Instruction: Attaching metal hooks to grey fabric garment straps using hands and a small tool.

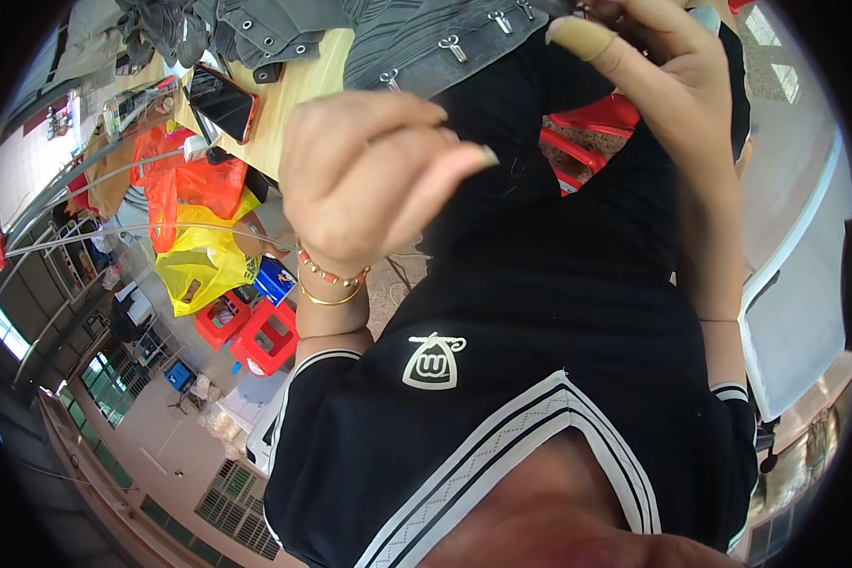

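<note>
Black shirt with white stripes [540, 379] fills the near view. Above it, the left hand [369, 180] is loosely curled, gripping nothing visible. The right hand [663, 76], a rubber cot on its thumb, pinches the grey eyeleted fabric [426, 47] lying on the worktop [293, 95] beside a phone [222, 99].

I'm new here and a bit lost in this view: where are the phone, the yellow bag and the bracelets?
phone [222, 102], head view, on its dark screen.
yellow bag [204, 260], head view, on its crumpled side.
bracelets [329, 287], head view, on the bands around the left wrist.
</note>
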A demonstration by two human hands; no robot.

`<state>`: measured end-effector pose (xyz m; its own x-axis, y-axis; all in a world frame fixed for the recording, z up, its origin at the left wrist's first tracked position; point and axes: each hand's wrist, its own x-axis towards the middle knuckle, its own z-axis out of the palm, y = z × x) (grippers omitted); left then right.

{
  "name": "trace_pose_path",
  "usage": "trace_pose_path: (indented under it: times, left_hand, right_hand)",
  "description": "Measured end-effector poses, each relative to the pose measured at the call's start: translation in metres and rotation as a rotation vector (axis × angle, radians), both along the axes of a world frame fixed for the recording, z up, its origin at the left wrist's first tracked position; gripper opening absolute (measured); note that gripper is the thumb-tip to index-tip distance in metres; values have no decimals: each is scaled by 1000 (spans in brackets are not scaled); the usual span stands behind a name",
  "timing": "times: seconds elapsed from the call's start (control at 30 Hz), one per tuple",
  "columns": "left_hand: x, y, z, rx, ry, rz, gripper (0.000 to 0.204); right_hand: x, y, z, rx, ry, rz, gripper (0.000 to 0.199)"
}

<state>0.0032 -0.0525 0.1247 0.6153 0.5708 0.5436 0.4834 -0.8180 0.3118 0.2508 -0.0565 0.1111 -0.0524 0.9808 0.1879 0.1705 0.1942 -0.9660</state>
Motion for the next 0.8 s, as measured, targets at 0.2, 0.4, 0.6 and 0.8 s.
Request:
trace_pose_path:
  times: [0.2, 0.4, 0.6, 0.8]
  left_hand:
    - [15, 24, -8, 47, -15, 208, 23]
    - [43, 24, 3, 26, 215, 251, 34]
    - [52, 20, 1, 56, 218, 317, 17]
    - [40, 25, -12, -218, -195, 248, 10]
  right_hand:
    - [0, -2, -12, 55, -24, 17, 31]
    - [5, -5, -20, -103, 104, -34, 32]
    - [6, -7, -20, -5, 63, -7, 31]
    - [6, -5, -22, 2, 31, 52, 32]
